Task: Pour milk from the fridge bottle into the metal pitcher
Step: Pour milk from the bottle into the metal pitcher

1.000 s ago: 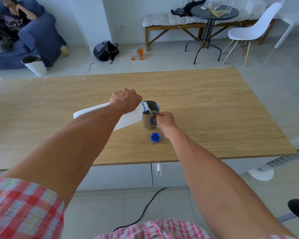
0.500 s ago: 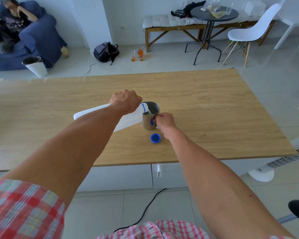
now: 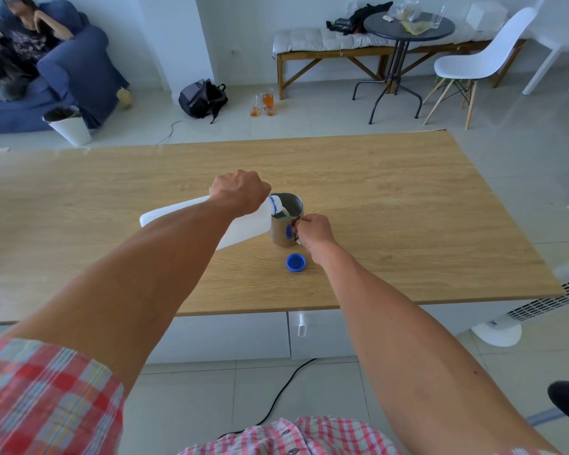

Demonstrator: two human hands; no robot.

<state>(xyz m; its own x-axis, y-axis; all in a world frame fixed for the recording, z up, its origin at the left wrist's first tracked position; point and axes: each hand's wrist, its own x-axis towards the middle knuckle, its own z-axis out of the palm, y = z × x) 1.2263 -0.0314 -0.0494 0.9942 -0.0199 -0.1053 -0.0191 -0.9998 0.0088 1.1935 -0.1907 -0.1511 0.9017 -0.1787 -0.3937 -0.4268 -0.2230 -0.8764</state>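
The left hand [image 3: 239, 192] is closed around the neck end of a white plastic milk bottle [image 3: 240, 229], which is tipped well over so that its base points left and up and its open mouth, ringed by a blue collar, hangs just over the rim of the metal pitcher [image 3: 284, 224]. A thin white stream of milk [image 3: 286, 212] runs from the mouth down into the pitcher, where a pale pool shows at the bottom. No label or brand can be read on the bottle; its side looks plain white.

The pitcher stands upright on the wooden tabletop [image 3: 408, 208], near its middle. A blue mark sits on the pitcher's side facing the camera, too small and blurred to read. The right hand [image 3: 312, 229] is curled tight on the pitcher's handle at its right side, fingers wrapped round it.

The blue screw cap [image 3: 295, 263] lies on the tabletop just in front of the pitcher, open side up, near the right wrist but apart from it.

Both forearms are bare, and red-and-white checked sleeves [image 3: 43, 395] show at the bottom edge. To the right of the tabletop stands a white fan [image 3: 539, 307] whose base carries a small dark mark that cannot be made out.
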